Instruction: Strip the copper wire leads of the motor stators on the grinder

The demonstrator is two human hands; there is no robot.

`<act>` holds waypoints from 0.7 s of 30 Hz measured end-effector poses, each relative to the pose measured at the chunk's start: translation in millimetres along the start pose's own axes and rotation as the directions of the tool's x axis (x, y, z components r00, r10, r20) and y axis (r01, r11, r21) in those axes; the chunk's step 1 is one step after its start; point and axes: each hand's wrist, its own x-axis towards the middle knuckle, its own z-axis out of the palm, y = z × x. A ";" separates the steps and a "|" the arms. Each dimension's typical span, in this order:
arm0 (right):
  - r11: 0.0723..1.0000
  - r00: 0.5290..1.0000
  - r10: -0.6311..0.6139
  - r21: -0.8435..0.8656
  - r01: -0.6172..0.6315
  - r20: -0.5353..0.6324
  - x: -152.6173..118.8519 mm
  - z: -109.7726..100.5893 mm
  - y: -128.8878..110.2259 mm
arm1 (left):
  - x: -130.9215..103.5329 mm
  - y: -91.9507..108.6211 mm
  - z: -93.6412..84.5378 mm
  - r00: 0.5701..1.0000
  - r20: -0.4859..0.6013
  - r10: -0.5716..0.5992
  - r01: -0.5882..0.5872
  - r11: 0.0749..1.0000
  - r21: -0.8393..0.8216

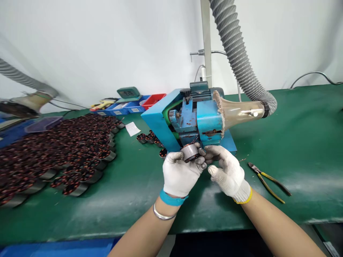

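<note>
Clearly, metal-rimmed core [190,153] held in L hand [180,176], just in front of blue machine [210,116]

Core is gripped btwn the gloved L fingers & thumb, its side tilted toward the camera. R hand [227,173], also gloved, is held close by on the R; its fingers are bent toward the L fingertips, w/ thumb set apart; whether a wire is touched can't be told. Pliers [259,172] w/ yellow-edged handles are laid open on green table [128,210], R of R hand. A big pile of cores [59,153] is spread at far L; a few loose cores [141,138] are seen beside the machine. Grey hose [235,46] is joined to clear funnel [238,112] at machine's R.
</note>
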 end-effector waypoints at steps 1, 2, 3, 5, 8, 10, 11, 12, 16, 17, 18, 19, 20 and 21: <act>0.999 1.000 0.002 -0.051 -0.002 0.001 -0.4 0.7 -1.1 | -3.0 1.4 -6.1 0.998 -0.029 0.061 -0.058 0.994 0.089; 0.993 1.000 0.005 -0.117 -0.004 0.008 -0.9 1.4 -2.5 | -6.8 3.6 -15.6 0.986 -0.061 0.154 -0.138 0.966 0.217; 0.982 1.000 0.005 -0.187 -0.001 0.021 -1.7 2.2 -4.0 | -11.5 7.0 -28.8 0.961 -0.088 0.262 -0.211 0.901 0.379; 0.952 0.998 -0.025 -0.304 0.041 0.056 -3.5 3.4 -7.8 | -23.2 18.9 -64.9 0.881 -0.084 0.466 -0.263 0.628 0.732; 0.900 0.983 -0.147 -0.397 0.180 0.113 -6.1 4.4 -13.8 | -46.0 49.7 -126.2 0.813 -0.130 0.567 0.038 0.171 0.985; 0.856 0.962 -0.237 -0.440 0.273 0.135 -7.4 4.7 -16.7 | -60.1 73.2 -155.4 0.731 -0.258 0.631 0.286 0.060 0.956; 0.836 0.952 -0.272 -0.455 0.306 0.141 -7.8 4.9 -17.4 | -65.0 83.6 -163.9 0.636 -0.270 0.723 0.391 0.000 0.920; 0.820 0.944 -0.298 -0.468 0.330 0.143 -8.1 5.1 -17.5 | -67.5 92.1 -168.5 0.531 -0.217 0.819 0.458 -0.063 0.887; 0.791 0.936 -0.323 -0.502 0.350 0.143 -8.0 7.5 -13.6 | -44.1 110.7 -164.6 0.354 0.064 0.933 0.346 -0.194 0.918; 0.786 0.937 -0.317 -0.513 0.345 0.144 -7.8 8.4 -12.1 | -29.5 114.4 -163.5 0.404 -0.005 0.915 0.263 -0.112 0.958; 0.781 0.939 -0.310 -0.524 0.340 0.148 -7.8 9.4 -10.5 | -12.3 119.2 -164.0 0.483 -0.134 0.865 0.188 0.047 0.981; 0.775 0.941 -0.302 -0.535 0.336 0.154 -7.9 10.4 -8.9 | 6.4 125.4 -166.2 0.531 -0.207 0.822 0.168 0.138 0.976; 0.770 0.942 -0.292 -0.544 0.333 0.164 -8.1 11.3 -7.3 | 25.4 132.9 -170.0 0.548 -0.255 0.796 0.164 0.197 0.967; 0.765 0.944 -0.279 -0.552 0.331 0.178 -8.4 12.1 -5.7 | 43.6 141.4 -175.1 0.565 -0.295 0.770 0.157 0.250 0.955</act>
